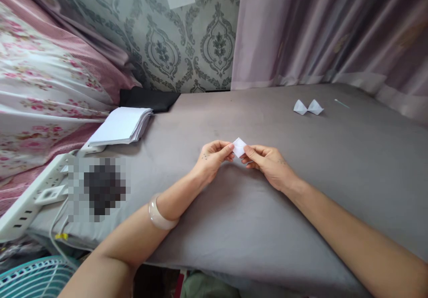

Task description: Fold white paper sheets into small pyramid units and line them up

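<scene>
A small folded piece of white paper (239, 148), diamond-shaped from here, is held up between my two hands above the grey-covered surface. My left hand (214, 157) pinches its left corner between thumb and fingers. On the opposite corner, my right hand (267, 162) has its thumb on top and fingers curled beneath. The underside of the paper is hidden. Farther back to the right stand two joined white folded-paper shapes (308, 107), pointed at the top, out of reach of both hands.
A stack of white paper (120, 125) lies at the left, before a black flat item (149, 98). Power strips (36, 195) with cables run along the left edge, beside a pixelated patch. A thin white stick (341, 104) lies back right. A teal fan (36, 278) stands lower left.
</scene>
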Available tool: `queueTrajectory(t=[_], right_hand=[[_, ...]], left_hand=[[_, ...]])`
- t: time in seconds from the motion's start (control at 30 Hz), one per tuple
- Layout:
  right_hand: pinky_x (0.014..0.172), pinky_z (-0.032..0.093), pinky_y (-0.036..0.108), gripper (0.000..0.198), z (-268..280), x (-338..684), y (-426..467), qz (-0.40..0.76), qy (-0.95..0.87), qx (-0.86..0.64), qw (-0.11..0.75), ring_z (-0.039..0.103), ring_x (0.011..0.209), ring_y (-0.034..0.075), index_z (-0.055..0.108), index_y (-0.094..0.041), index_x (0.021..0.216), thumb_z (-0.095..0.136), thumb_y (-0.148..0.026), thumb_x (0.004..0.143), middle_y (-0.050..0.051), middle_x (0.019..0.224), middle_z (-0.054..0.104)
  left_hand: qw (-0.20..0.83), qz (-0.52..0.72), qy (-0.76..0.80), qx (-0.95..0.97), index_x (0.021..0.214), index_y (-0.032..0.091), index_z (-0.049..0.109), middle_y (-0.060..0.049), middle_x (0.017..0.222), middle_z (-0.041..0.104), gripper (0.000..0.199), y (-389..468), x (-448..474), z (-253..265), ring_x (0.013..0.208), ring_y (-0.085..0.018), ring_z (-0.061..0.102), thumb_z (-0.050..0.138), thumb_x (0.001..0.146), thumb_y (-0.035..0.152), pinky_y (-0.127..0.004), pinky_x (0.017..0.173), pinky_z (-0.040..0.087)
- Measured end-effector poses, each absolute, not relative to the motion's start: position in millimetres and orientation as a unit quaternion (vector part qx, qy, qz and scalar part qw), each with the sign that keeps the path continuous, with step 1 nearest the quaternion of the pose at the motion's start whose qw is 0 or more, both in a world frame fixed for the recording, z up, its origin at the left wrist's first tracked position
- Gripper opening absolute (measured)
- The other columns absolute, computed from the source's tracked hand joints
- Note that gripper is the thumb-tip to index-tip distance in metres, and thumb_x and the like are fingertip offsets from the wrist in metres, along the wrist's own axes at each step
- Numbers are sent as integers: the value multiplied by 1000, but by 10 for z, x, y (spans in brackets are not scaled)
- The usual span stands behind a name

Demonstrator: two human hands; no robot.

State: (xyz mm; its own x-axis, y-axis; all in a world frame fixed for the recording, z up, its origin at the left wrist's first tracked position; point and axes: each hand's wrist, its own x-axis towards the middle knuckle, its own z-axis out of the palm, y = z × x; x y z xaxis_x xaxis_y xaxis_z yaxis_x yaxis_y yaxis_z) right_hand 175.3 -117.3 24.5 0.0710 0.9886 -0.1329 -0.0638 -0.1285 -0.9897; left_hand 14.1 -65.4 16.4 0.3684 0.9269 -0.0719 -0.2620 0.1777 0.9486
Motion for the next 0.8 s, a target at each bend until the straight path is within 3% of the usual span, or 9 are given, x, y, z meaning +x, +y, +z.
queueTrajectory(t=[0.2,0.4,0.57,0.7,0.8], right_hand=[[60,44,27,34,299,1862,-1138,467,-493,-574,457,52,58,11,69,-17,66,71,-51,68,1,62,64],[55,38,26,28,373,2015,-1140,428,-618,-561,348,50,57,11,70,-18,70,65,-45,75,-1,62,61],[58,43,25,35,295,1928,-1142,459,-547,-556,424,54,62,12,69,-18,73,62,-53,78,1,67,64],[62,48,26,38,230,1813,-1148,510,-467,-549,469,62,76,16,72,-18,84,68,-55,74,6,82,70],[59,46,26,37,238,1781,-1143,494,-452,-565,481,60,69,14,72,-16,80,70,-52,71,6,75,69]], left_hand=[[703,335,382,498,75,10,67,-3,65,63,29,-675,134,172,58,-8,56,81,65,33,-24,61,44],[658,197,393,612,71,12,68,1,58,56,28,-698,53,301,51,-7,45,78,66,38,-22,50,29],[636,263,405,602,68,14,60,4,54,47,33,-707,81,244,47,-5,36,72,72,45,-22,47,22],[638,327,411,563,69,13,58,2,58,51,33,-702,129,174,47,-5,39,71,72,44,-21,47,26],[642,328,418,553,69,13,58,2,58,52,35,-728,151,180,46,-5,41,72,71,45,-21,46,28]])
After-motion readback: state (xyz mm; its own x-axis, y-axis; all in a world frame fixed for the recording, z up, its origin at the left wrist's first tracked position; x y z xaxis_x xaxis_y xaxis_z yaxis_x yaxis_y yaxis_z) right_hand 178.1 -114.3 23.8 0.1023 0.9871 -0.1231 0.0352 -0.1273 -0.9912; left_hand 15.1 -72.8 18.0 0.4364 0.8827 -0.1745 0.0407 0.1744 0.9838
